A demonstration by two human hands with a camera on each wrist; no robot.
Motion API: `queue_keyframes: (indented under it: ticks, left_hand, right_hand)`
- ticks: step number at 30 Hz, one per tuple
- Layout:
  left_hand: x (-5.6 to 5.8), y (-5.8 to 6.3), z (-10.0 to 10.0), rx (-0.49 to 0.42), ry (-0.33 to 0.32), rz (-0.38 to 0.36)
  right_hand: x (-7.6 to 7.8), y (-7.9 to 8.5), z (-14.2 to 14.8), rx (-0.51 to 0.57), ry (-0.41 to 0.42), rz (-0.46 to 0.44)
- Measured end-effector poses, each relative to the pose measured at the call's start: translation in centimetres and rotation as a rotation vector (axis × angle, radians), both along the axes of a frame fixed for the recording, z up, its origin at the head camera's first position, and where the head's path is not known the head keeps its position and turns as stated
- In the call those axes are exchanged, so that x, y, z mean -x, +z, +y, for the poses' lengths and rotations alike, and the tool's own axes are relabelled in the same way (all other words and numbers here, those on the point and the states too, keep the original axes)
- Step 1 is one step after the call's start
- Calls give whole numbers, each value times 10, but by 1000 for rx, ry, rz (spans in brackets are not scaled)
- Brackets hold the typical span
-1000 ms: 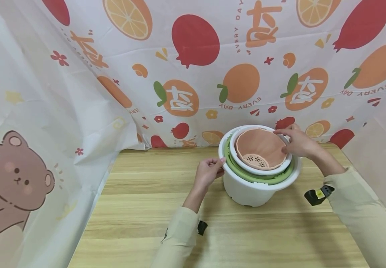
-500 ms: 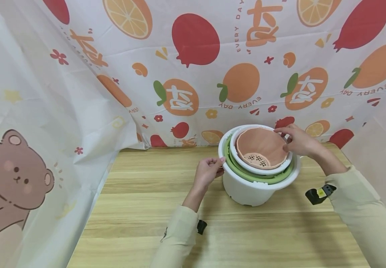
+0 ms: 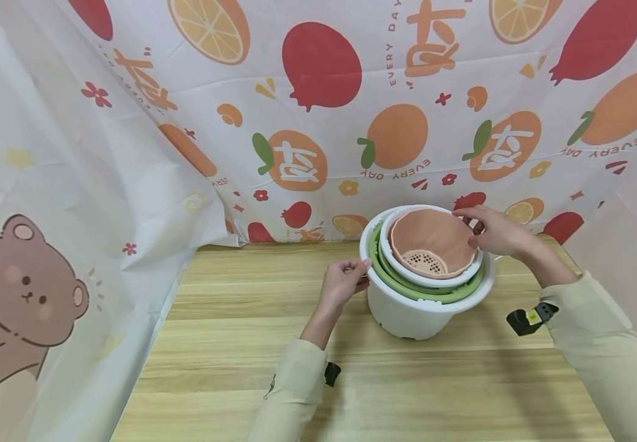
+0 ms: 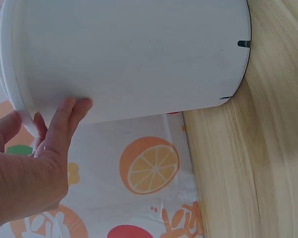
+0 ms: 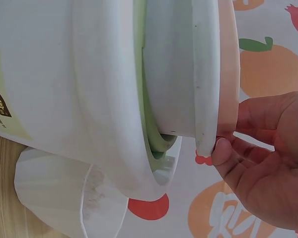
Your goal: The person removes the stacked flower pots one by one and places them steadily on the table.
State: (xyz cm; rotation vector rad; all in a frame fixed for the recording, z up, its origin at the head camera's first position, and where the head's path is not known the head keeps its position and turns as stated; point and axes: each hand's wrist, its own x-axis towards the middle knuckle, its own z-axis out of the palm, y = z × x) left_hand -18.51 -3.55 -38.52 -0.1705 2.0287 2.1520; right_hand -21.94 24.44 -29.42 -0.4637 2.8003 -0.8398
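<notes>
Several plastic flower pots stand nested in one stack at the table's right rear. Outermost is a large white pot (image 3: 406,321); inside it sit a green pot (image 3: 406,286), a smaller white pot (image 3: 384,245) and, innermost, a peach pot (image 3: 429,230) with a perforated bottom. My left hand (image 3: 343,285) holds the large white pot's rim, thumb on top and fingers against its wall in the left wrist view. At the stack's right side, my right hand (image 3: 496,233) pinches the peach pot's rim, thumb beside the smaller white rim (image 5: 207,79). The inner pots' lower walls are hidden.
A further white pot (image 5: 54,191) lies or stands behind the stack in the right wrist view. The stack rests on a wood-grain table (image 3: 241,344). Fruit-printed cloth (image 3: 329,153) hangs behind, and a bear-printed cloth (image 3: 31,294) hangs at the left.
My right hand and forearm have shifted slightly right, and the fingers have adjusted a little at the peach rim. My left hand and the large white pot look nearly unmoved.
</notes>
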Motion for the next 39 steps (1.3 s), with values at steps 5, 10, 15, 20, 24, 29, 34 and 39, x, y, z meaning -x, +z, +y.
queue_keyframes:
  ticks: [5, 10, 15, 20, 24, 29, 34, 39]
  left_hand:
    - [0, 0, 0, -2, 1, -4]
    - [0, 0, 1, -4, 5, 4]
    - [1, -1, 2, -9, 13, 12]
    - [2, -1, 2, -4, 19, 5]
    - [1, -1, 2, -7, 22, 4]
    - [0, 0, 2, -12, 26, -5]
    - [0, -1, 1, -5, 25, -15]
    - [1, -1, 1, -2, 23, -25]
  right_hand:
    - [-1, 0, 1, 15, 1, 2]
    - [-1, 0, 2, 41, -1, -10]
    - [-1, 0, 3, 76, -3, -31]
    - [-1, -1, 4, 96, -10, -42]
    - [-1, -1, 5, 100, -18, -53]
    - [-1, -2, 6, 102, -22, -54]
    - [-2, -2, 8, 109, -21, -47]
    - [-3, -1, 8, 119, -23, -56]
